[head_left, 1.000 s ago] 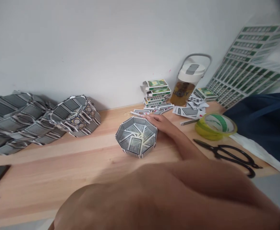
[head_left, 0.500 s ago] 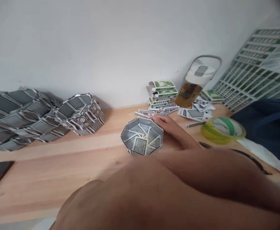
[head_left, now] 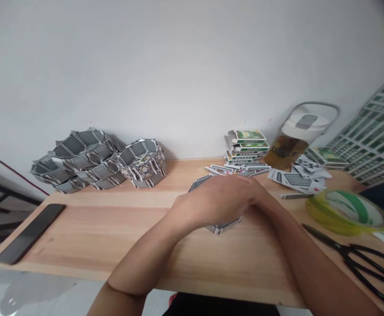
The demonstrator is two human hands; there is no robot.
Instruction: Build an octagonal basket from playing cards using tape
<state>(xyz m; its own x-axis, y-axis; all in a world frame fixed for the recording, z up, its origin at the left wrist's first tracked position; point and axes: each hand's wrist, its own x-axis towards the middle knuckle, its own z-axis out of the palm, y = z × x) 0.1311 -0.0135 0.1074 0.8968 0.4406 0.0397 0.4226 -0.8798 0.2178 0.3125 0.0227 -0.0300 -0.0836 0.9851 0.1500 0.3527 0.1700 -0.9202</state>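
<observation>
A grey octagonal bowl made of folded playing cards [head_left: 223, 227] sits on the wooden table, mostly covered by my hands. Across its top lies my left hand [head_left: 214, 199], back upward, its fingers hidden from view. At the bowl's far right side is my right hand [head_left: 249, 186], largely behind the left one, with its fingers hidden too. Loose playing cards [head_left: 238, 169] lie just beyond the hands.
Card baskets [head_left: 93, 160] and a smaller patterned one [head_left: 142, 164] stand at the left. A black phone [head_left: 30, 235] is front left. Card boxes [head_left: 247, 147], a bottle [head_left: 290, 140], yellow tape [head_left: 330, 215] and black scissors [head_left: 343, 250] are on the right.
The view has shifted left and back, so objects appear farther right. My left arm has drawn back from the near foreground, and my left hand now shows over the bowl.
</observation>
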